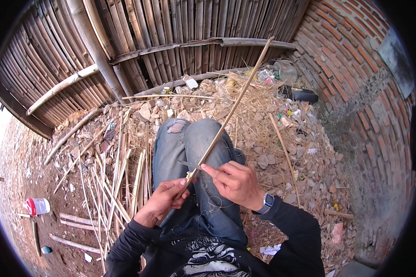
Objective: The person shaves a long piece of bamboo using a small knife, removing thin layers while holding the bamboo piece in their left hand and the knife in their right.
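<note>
A long bamboo strip [235,107] slants up from my lap toward the far right. My left hand [168,197] is closed round its lower end, above my thighs. Across the strip, just beyond that hand, lies the thin blade of a knife [187,164]. My right hand [238,183] is closed, with its index finger stretched to the strip beside the blade; the knife's handle is hidden in the palm. Pale curled shavings [190,175] cling to the strip between the two hands. A thin, curly fibre [215,203] rests on my jeans.
Split bamboo strips [120,180] lie heaped left of my legs. Rubble and straw [263,138] spread ahead and to the right. A bamboo wall [180,27] stands in front, a brick wall [360,106] at the right. A white tub with a red rim [38,206] lies far left.
</note>
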`<state>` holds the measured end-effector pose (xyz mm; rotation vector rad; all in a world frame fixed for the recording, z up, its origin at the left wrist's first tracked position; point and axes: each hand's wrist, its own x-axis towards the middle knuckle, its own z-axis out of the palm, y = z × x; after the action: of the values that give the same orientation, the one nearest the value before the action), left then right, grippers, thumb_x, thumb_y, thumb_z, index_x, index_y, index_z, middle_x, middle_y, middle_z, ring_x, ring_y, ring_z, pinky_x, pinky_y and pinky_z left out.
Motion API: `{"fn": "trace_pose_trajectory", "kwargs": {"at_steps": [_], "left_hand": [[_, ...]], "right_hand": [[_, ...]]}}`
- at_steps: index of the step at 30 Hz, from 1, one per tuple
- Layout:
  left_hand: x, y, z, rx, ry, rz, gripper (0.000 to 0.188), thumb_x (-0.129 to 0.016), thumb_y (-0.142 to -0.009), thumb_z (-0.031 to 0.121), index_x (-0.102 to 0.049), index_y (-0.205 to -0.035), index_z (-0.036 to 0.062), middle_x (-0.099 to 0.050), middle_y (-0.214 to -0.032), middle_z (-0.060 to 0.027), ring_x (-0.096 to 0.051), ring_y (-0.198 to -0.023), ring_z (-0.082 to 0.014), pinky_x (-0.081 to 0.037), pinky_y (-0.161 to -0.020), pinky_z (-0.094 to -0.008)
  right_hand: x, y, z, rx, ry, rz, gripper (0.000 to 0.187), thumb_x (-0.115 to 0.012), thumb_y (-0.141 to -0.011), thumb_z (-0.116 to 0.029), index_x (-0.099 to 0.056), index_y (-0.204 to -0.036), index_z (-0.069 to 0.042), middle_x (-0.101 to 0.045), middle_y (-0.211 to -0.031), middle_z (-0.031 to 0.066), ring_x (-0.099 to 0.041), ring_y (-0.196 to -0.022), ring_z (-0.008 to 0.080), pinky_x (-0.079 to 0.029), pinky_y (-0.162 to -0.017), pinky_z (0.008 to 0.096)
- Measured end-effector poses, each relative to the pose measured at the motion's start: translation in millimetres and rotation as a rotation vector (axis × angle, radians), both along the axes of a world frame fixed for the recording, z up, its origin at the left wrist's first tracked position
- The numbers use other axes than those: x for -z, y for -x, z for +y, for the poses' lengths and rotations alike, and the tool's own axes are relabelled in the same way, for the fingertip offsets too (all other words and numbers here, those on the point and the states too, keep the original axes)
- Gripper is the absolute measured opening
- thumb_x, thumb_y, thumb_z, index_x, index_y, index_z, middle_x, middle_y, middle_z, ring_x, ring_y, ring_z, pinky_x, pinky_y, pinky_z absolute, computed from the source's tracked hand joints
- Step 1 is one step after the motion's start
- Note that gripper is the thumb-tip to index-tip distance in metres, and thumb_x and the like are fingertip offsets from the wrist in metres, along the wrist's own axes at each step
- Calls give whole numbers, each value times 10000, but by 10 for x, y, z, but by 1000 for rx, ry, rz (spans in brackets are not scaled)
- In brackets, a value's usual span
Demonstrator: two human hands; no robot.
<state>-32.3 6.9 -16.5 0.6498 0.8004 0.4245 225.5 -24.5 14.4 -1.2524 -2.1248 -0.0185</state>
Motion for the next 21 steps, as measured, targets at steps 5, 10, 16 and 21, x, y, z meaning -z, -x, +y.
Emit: {"fn": "trace_pose_trajectory", "kwargs": {"at_steps": [5, 10, 16, 21], "left_hand": [[-6, -7, -35, 2, -18, 38, 373, -510, -1112, 295, -620, -1390, 72, -524, -791, 40, -328, -533, -35, -252, -482, -217], [-43, 47, -97, 9, -51, 39, 354, -509, -1113, 313, -637, -1342, 75, -502, -787, 40, -325, -538, -30, -264, -484, -210], [105, 155, -160, 33, -204, 117, 292, -546, -1098, 337, -665, -1080, 71, -477, -760, 50, -347, -554, -22, -281, -485, -201], [34, 200, -268, -33, -157, 138, 287, -547, -1100, 311, -631, -972, 68, -447, -735, 58, -335, -562, -26, -274, -481, -208]], "right_hand": [[-53, -15, -20, -90, 24, -160, 514, -718, -870, -124, -689, -1371, -233, -501, -756, 6, -596, -657, 176, -506, -522, 320], [-59, -483, 356, 125, 46, -123, 491, -710, -900, -167, -683, -1375, -287, -459, -708, 6, -588, -565, 179, -503, -483, 338], [29, -189, 141, -137, 12, -220, 468, -703, -906, -191, -688, -1363, -294, -474, -689, 22, -575, -489, 208, -473, -427, 353], [17, -671, 593, 182, -150, -170, 494, -723, -890, -172, -682, -1366, -297, -504, -711, 10, -582, -498, 203, -487, -425, 355]]}}
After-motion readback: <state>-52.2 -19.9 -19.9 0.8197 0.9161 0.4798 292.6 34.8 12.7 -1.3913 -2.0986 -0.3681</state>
